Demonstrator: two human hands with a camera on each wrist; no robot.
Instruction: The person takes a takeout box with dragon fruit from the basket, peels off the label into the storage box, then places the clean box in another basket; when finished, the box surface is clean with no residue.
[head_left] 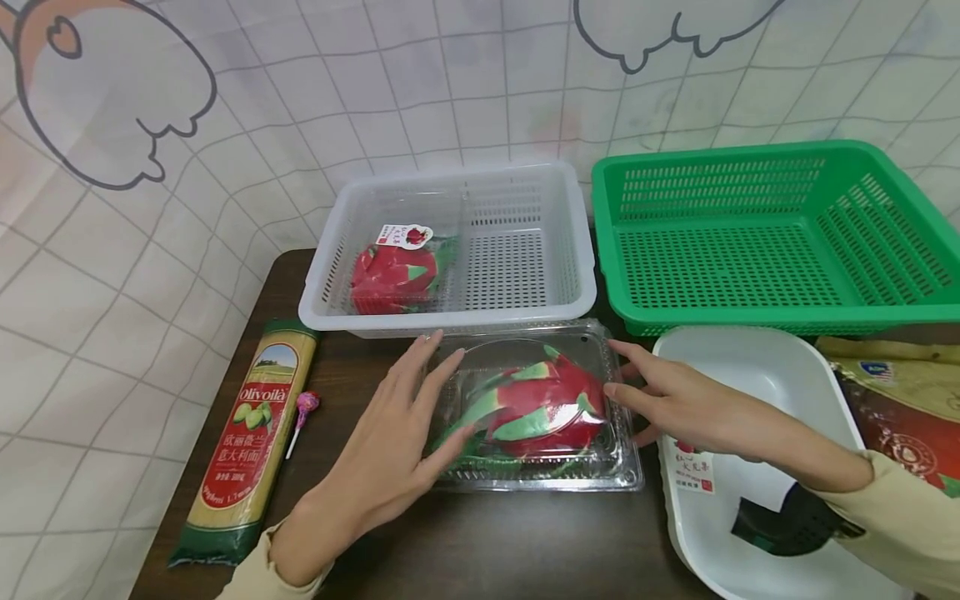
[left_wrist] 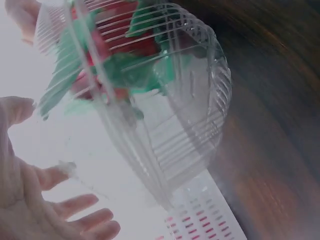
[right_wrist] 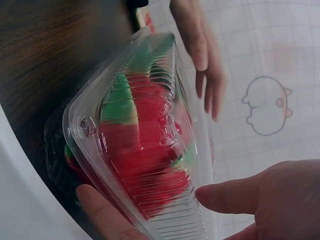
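At the near edge, the dark table (head_left: 465, 550) is seen below the hands; on the right, a white tray (head_left: 757, 367) is set under the right sleeve (head_left: 907, 517), with a label (head_left: 693, 473) seen at its left side and a black object (head_left: 795, 521), whose kind cannot be told, seen below the wrist. The left hand (head_left: 397, 425) is held released, its fingers extended and spread at the left side of the clear container (head_left: 628, 475); whether any contact is made there cannot be told. The right hand (head_left: 690, 404) is also released, its fingers spread at the opposite side; the ribbed wall appears to be touched by a fingertip. The closed clear container is placed flat on the table between the hands, just in front of the white basket (head_left: 442, 323); a red and green dragon fruit (head_left: 547, 408) is held inside. To the left, a spaghetti pack (head_left: 247, 442) is laid lengthwise, with a pink lollipop (head_left: 306, 402) just beside it; at far right, a red and gold bag (head_left: 900, 417) is partly shown beyond the tray. Farther off, another boxed dragon fruit (head_left: 397, 279) is contained in the left part of the white basket; beside this a green basket (head_left: 787, 317) is placed; behind both, a checked cloth (head_left: 465, 100) is hung.
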